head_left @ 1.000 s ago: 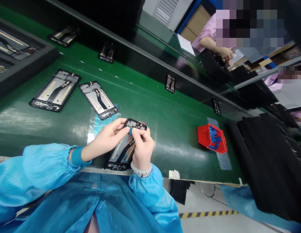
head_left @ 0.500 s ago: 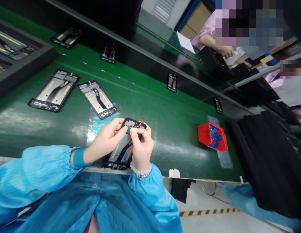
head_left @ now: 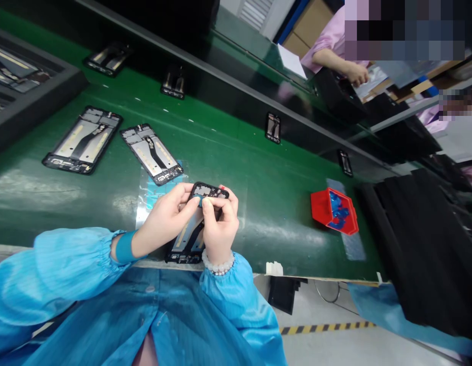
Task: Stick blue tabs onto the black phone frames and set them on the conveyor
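**Inspector A:** Both hands hold one black rectangular phone mid-frame (head_left: 197,223), tilted up from the near edge of the green worktop (head_left: 258,193), at 6 o'clock of the view. The left hand (head_left: 163,221) clasps its top-left corner; the right hand (head_left: 218,229) is clenched on it, thumb pinching a small blue tab (head_left: 199,202) at the top edge.

**Inspector B:** Risks?

**Inspector A:** In my judgement, the frame's lower end overhangs the worktop lip; a loosened grip could drop it to the floor. Pressing hard might crease the black flex strip (head_left: 195,231).

**Inspector B:** Anything obscured?

**Inspector A:** The tab's attachment is hidden under the thumb. Two similar mid-frames (head_left: 81,140) lie at 10 o'clock; a red plastic bin of blue pieces (head_left: 335,211) sits at 3 o'clock. A co-worker's hand (head_left: 355,73) at 1 o'clock is too small to read.
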Demonstrator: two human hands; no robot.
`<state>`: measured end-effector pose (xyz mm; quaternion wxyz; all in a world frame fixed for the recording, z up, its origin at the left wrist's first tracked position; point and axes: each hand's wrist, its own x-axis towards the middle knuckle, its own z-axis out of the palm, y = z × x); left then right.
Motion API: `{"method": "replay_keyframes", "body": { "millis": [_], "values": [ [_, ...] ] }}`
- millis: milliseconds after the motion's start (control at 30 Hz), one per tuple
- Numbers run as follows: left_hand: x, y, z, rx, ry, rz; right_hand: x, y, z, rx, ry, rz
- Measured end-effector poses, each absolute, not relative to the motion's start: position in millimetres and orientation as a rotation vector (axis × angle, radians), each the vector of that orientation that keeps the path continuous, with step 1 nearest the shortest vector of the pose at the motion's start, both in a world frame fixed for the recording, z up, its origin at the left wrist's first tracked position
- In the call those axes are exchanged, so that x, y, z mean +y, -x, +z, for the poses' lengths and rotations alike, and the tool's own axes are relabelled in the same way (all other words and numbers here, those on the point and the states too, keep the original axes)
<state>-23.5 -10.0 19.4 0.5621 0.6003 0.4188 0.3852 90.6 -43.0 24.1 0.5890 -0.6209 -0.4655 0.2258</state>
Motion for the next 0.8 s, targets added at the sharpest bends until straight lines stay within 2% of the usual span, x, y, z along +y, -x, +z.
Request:
{"method": "replay_keyframes", "body": {
  "millis": [200, 433, 500, 633, 800],
  "values": [
    [-13, 23, 22, 1.040, -1.417, 0.937, -44, -89, 22, -1.186, 1.466, 0.454],
    [-20, 20, 29, 1.090, -1.455, 1.047, -48, -96, 35, -1.304, 1.666, 0.140],
    [-22, 20, 32, 1.111, -1.521, 1.048, -46, -103, 40, -1.257, 1.664, 0.280],
    [-23, 21, 38, 1.220, -1.846, 1.021, -43, -107, 46, -1.142, 1.492, 0.793],
    [-16, 24, 35, 1.247, -2.175, 1.079, -47, -94, 47, -0.987, 1.449, 0.827]
  ]
}}
